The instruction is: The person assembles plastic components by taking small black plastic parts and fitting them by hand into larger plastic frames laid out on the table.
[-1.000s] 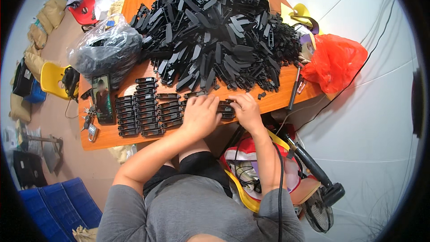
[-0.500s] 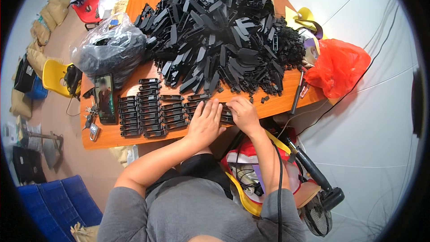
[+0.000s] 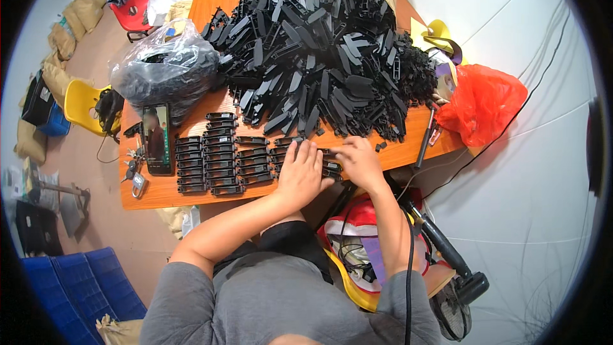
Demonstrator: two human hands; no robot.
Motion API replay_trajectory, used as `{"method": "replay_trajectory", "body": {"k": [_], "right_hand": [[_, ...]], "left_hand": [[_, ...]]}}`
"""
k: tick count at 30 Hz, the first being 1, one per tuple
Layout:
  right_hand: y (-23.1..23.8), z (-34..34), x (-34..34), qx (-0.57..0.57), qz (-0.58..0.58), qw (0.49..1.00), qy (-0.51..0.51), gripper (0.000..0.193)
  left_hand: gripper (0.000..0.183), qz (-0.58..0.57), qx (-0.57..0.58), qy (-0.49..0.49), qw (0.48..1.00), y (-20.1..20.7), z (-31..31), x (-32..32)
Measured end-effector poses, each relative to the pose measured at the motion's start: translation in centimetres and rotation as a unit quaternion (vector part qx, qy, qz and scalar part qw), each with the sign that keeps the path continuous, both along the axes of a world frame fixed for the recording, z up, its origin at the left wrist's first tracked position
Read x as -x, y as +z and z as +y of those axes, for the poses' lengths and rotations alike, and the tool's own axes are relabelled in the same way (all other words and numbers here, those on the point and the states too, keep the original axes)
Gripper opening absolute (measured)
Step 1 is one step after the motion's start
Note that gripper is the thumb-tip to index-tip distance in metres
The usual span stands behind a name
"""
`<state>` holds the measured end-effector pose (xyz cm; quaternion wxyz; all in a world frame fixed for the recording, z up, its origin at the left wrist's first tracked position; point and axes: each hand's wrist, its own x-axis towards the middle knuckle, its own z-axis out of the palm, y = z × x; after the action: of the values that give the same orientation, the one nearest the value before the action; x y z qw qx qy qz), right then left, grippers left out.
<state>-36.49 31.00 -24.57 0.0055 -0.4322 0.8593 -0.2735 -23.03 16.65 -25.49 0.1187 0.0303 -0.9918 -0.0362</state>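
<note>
Black parts (image 3: 219,156), perhaps five columns (image 3: 253,160), two hands (image 3: 300,176) (image 3: 359,163)

Looks bright almost everywhere, palest on the white wall (image 3: 530,147) at 3 o'clock. Shines on the clear plastic bag (image 3: 167,57) at 10 o'clock and the black parts (image 3: 322,57) at 12. Gets dark under the table (image 3: 153,196), toward 5 o'clock. Bends straight edges near the round black rim. Turns fuzzy at 9.
</note>
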Motion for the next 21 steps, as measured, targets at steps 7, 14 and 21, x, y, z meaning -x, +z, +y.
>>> {"method": "replay_trajectory", "body": {"k": [7,14,21], "right_hand": [[0.3,2.7,2.0,0.019,-0.073,0.954,-0.289,0.023],[-0.2,1.3,1.7,-0.074,-0.073,0.953,-0.285,0.023],[-1.7,1.8,2.1,0.015,-0.014,0.972,-0.233,0.022]], "left_hand": [[0.006,0.136,0.014,0.099,0.986,1.4,-4.5,6.8],[0.006,0.075,0.013,0.152,0.985,0.9,-4.2,8.3],[0.002,0.178,0.004,0.038,0.983,2.8,-4.3,7.0]]}}
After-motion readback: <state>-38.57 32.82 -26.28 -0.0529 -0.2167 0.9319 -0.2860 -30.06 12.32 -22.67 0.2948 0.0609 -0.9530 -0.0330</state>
